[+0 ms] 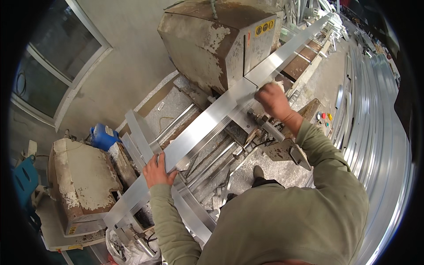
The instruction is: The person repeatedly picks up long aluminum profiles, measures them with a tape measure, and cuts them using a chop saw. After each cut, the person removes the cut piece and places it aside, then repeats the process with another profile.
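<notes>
A long, flat silver aluminium profile [201, 128] lies diagonally across the machine bed. My left hand [159, 171] grips its nearer left part, fingers over the top and thumb at the side. At a dark seam beside the machine's upper housing, another aluminium length [293, 47] carries on toward the far right. My right hand [273, 101] is closed in a fist at the near edge of this seam. A small whitish bit shows behind its knuckles; what the fingers hold is hidden. Below the wrist sits a metal clamp cylinder [271, 130].
Two worn machine housings, one upper [198, 44] and one at left [81, 181], flank the profile. A crosswise metal bar [194, 212] passes under my left arm. A control panel with coloured buttons [323, 115] stands right, before stacked long profiles [375, 132]. A blue jug [105, 136] sits behind.
</notes>
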### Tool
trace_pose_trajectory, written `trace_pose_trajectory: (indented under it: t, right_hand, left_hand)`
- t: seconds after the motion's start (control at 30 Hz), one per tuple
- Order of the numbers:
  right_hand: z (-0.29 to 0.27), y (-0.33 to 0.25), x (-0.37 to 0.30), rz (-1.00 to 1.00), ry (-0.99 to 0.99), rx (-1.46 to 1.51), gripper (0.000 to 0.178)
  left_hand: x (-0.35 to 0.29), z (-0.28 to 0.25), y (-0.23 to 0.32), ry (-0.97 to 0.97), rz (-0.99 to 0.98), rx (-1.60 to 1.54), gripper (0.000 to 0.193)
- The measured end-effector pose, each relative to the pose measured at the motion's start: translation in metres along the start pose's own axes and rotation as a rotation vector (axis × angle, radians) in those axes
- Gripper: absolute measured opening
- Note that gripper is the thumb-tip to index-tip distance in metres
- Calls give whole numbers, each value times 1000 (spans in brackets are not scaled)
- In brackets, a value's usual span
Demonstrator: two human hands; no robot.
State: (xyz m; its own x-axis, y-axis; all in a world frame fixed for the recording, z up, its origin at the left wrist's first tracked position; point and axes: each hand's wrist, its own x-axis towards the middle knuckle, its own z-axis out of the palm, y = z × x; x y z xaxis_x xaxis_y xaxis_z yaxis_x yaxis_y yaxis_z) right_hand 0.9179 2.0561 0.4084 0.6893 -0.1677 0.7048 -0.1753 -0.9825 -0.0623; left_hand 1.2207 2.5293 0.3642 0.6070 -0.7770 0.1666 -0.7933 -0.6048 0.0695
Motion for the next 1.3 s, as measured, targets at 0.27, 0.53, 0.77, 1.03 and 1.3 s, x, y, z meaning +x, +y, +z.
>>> trace_pose_trajectory:
  t: [0.27,0.53,0.77,1.03,1.3]
  right_hand:
    - [-20,78,196,951,603,1173,25]
    - [36,61,184,940,675,1298,24]
    - [183,-205,101,15,-326,668,36]
    - [224,-281,103,-35,-547,286,50]
    - [230,-284,101,-42,-556,262,52]
  left_hand:
    - [-2,-3,-1,13,-8,-31,105]
    - [-5,-9,-3,11,-9,-48,103]
    - [-23,3,-20,62,-16,-134,93]
    - [-44,0,-47,400,-149,-285,80]
    - [-235,-9,-253,832,-1134,311,55]
